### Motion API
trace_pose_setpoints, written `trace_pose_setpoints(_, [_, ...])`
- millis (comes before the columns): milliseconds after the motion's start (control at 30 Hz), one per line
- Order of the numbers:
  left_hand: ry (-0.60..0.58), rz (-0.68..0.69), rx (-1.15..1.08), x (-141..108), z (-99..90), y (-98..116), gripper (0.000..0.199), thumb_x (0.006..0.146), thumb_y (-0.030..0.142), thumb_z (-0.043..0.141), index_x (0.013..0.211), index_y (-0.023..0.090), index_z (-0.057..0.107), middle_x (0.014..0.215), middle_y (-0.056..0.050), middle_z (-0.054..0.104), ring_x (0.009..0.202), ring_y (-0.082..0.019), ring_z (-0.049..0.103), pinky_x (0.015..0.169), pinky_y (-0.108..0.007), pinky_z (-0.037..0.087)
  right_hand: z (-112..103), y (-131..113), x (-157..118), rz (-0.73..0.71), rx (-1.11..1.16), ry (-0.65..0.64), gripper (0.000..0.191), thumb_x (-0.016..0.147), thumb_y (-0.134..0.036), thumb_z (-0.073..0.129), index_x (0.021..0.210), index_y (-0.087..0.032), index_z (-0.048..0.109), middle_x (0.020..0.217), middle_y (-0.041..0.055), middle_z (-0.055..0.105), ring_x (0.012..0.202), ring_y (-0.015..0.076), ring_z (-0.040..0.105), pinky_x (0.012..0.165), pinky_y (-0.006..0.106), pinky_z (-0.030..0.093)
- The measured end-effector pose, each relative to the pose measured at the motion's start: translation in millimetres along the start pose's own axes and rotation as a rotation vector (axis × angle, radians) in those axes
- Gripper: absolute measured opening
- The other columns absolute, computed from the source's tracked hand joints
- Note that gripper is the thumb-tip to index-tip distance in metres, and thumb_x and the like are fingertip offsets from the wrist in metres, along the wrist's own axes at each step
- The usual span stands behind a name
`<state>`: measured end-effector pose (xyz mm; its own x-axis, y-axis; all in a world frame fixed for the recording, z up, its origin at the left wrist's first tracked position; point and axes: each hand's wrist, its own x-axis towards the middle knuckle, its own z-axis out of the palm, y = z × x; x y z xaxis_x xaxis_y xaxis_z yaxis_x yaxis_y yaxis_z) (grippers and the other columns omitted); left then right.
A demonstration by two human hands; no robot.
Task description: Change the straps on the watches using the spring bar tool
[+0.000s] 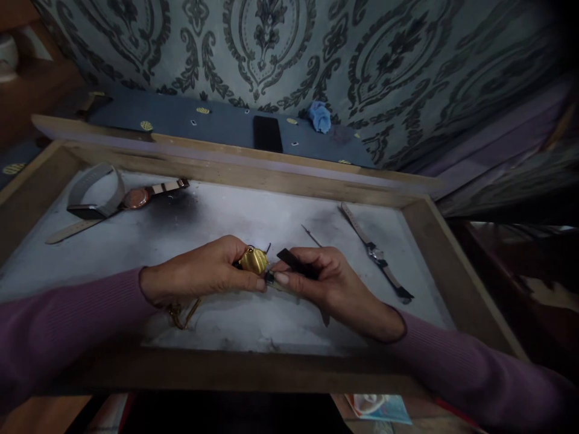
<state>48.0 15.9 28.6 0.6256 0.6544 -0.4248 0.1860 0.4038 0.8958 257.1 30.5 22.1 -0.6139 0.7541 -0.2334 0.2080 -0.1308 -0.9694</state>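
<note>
Just past the middle of the tray, my left hand (pixel 217 269) is closed round a round gold watch (pixel 254 260), its shiny face turned up. A gold chain-like band (pixel 181 314) shows below my left wrist; whether it joins the watch I cannot tell. My right hand (pixel 330 286) is closed on a flat dark strip (pixel 294 263), which sticks out between thumb and fingers toward the watch. Both thumbs nearly meet at a small dark piece (pixel 270 276) beside the watch. A thin pointed tool (pixel 311 235) lies just beyond my right hand.
The shallow wooden tray (pixel 429 241) has raised walls. On its left lie a grey-banded watch (pixel 97 193) and a copper-coloured watch (pixel 137 197); on the right, a strap watch (pixel 375 253). Behind its wall are a black phone (pixel 267 134) and a blue cloth (pixel 319 117).
</note>
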Motion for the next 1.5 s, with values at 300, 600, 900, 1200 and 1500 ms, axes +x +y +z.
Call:
trace_pose_setpoints(300, [0.043,-0.003,0.077,0.0,0.6,-1.7,0.015,0.073,0.028,0.062,0.066,0.014,0.061,0.062,0.004,0.050,0.059,-0.009,0.041,0.056,-0.020,0.032,1.1,-0.7,-0.1,0.020,-0.037,-0.007,0.024,0.077,-0.038,0.071,0.077,-0.014,0.068,0.070,0.0014,0.060,0.063,0.0100,0.052,0.057,0.023,0.043])
trace_pose_setpoints(600, [0.050,-0.028,-0.001,-1.9,2.8,4.3,0.013,0.075,0.025,0.059,0.069,0.014,0.061,0.064,0.004,0.049,0.061,-0.008,0.040,0.058,-0.021,0.031,1.3,-0.6,-0.2,-0.013,0.032,-0.039,0.014,0.079,-0.029,0.070,0.084,-0.016,0.072,0.079,0.0026,0.069,0.067,0.0096,0.059,0.061,0.021,0.047])
trace_pose_setpoints(900, [0.074,-0.050,-0.010,-0.1,3.4,3.4,0.016,0.073,0.028,0.061,0.066,0.014,0.058,0.062,0.005,0.046,0.059,-0.007,0.038,0.058,-0.021,0.030,2.8,-0.5,0.6,0.009,0.076,0.002,0.015,0.075,-0.030,0.074,0.083,-0.017,0.073,0.079,0.0012,0.070,0.067,0.0085,0.058,0.060,0.019,0.046])
trace_pose_setpoints(1200, [0.129,-0.080,-0.103,-2.6,4.3,4.8,0.024,0.077,0.031,0.058,0.061,0.017,0.046,0.047,0.008,0.027,0.042,-0.005,0.017,0.041,-0.022,0.010,0.8,-0.3,3.0,0.055,0.185,-0.017,0.013,0.077,-0.029,0.073,0.081,-0.017,0.071,0.082,0.0025,0.071,0.079,0.0129,0.063,0.076,0.026,0.049])
trace_pose_setpoints(1500, [0.120,-0.047,-0.210,-2.5,4.8,7.9,0.015,0.074,0.025,0.060,0.064,0.015,0.055,0.045,0.009,0.024,0.042,-0.005,0.014,0.041,-0.023,0.009,-1.2,-1.1,9.6,0.182,0.406,-0.079,0.015,0.073,-0.028,0.076,0.075,-0.015,0.069,0.073,0.0003,0.068,0.066,0.0076,0.058,0.066,0.020,0.046])
